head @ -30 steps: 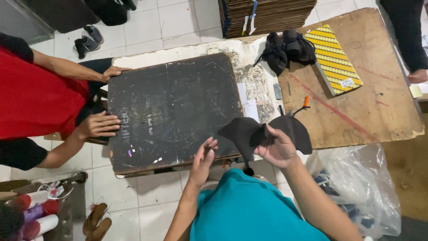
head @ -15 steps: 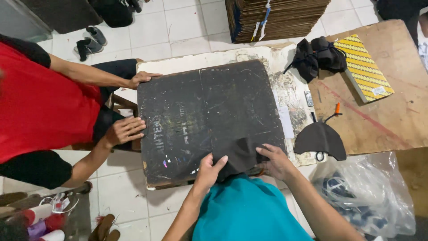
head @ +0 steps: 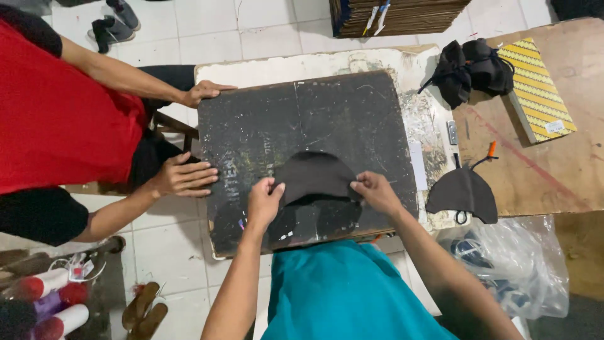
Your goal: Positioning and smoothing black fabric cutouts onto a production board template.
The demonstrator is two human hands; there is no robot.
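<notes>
Counter [head: 352, 63]: worn, whitish, paint-flecked top. Beyond it, white tiled floor [head: 264, 25] and stacked brown sheets [head: 409, 12]. Right of it, wooden board [head: 553, 170]. Near its lower left corner, sandals [head: 143, 310] on tiles. Light even.

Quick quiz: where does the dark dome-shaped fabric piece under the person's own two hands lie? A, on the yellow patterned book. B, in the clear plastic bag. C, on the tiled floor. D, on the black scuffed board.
D: both the left hand and the right hand press the dark dome-shaped fabric piece flat on the black scuffed board.
</notes>
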